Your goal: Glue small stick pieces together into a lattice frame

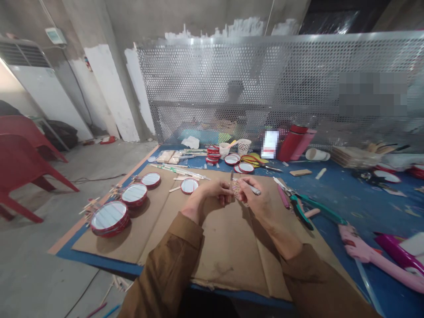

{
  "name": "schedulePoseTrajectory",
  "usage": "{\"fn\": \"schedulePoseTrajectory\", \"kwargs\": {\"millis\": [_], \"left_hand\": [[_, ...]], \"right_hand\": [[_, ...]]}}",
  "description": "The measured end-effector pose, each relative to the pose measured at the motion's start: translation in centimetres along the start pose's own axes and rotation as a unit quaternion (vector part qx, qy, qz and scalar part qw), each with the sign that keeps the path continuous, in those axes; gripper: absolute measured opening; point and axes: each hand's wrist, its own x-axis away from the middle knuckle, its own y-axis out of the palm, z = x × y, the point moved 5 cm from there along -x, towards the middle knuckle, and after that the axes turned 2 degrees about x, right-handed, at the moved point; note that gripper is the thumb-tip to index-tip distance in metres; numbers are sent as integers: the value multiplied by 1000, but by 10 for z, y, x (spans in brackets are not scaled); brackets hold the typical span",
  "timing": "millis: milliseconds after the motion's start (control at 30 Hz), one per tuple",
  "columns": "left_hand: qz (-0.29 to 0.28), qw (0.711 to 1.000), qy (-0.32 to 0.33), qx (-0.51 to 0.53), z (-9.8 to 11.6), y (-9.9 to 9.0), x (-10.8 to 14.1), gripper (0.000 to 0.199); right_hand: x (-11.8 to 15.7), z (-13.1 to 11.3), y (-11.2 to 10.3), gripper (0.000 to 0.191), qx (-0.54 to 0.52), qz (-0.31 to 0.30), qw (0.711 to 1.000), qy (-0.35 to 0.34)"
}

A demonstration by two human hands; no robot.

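Above the middle of the cardboard sheet [212, 251], my left hand [217, 191] is closed on a narrow flat stick [231, 176] that stands upright from its fingertips. Close beside it, my right hand [256, 196] pinches a whitish pen-like tool [254, 190]; its tip is hidden by the fingers. A small pale, patterned piece shows between the two hands, too unclear to name. Behind my left wrist lies a red-rimmed round lid [190, 186] with wooden sticks beside it. Three red-rimmed round drums [110, 217] with stick bundles line the cardboard's left side.
Right of the cardboard lie teal-handled pliers [301, 213], a pink glue gun [356, 243] and a magenta object [397, 251]. Along the back are paper cups [244, 146], red lids [213, 155], a lit phone [270, 144] and a red bottle [292, 143] before a perforated metal panel [198, 79].
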Motion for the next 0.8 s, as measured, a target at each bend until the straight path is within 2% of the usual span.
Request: {"fn": "schedulePoseTrajectory", "kwargs": {"millis": [333,800], "left_hand": [[-2,1000,6,6,-2,-1,0,30],[-2,1000,10,-13,-5,-1,-3,32]], "right_hand": [[3,-10,-1,30,4,3,1000,-6],[1,-4,0,34,3,-7,1000,1]]}}
